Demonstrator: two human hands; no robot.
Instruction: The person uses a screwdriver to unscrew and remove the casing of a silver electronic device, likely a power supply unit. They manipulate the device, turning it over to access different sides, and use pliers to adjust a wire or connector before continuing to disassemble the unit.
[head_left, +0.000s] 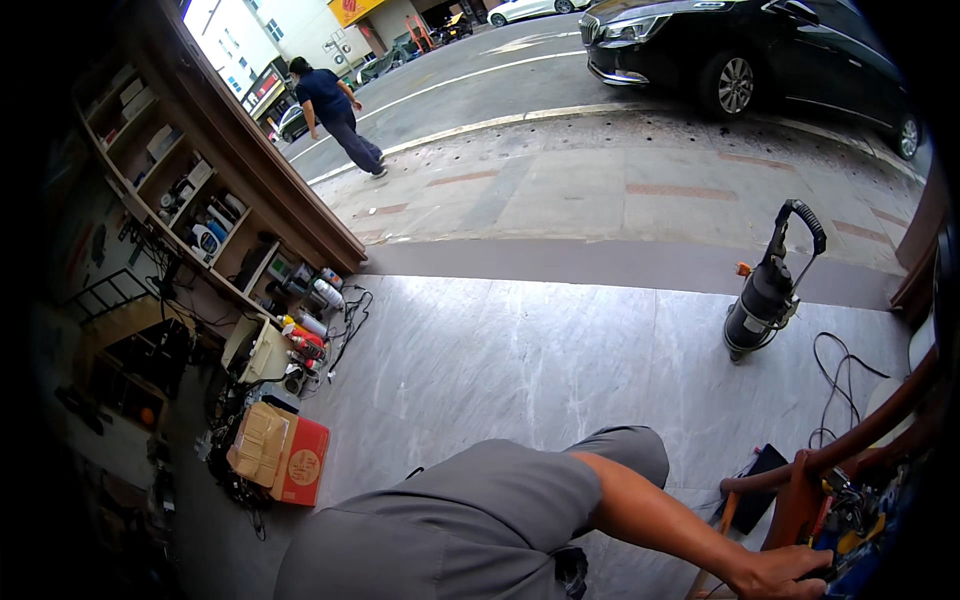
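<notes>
My right arm, coming out from grey cloth at the lower middle, stretches to the lower right. There my right hand (785, 571) is at a heap of tools (855, 520) beside a brown wooden chair frame (800, 490). Its fingers are curled and closed at a dark thing, too small and shaded to name. Among the heaped tools are blue, yellow and red parts, and metal pieces. My left hand does not show.
A black cylindrical pump (762, 310) with a ribbed hose stands on the grey tiled floor (480, 350); a black cable (845, 375) lies near it. To the left are a cardboard box (265, 450), spray cans (305, 340) and shelves (170, 170). Outside, a person (335, 110) walks near a black car (740, 60).
</notes>
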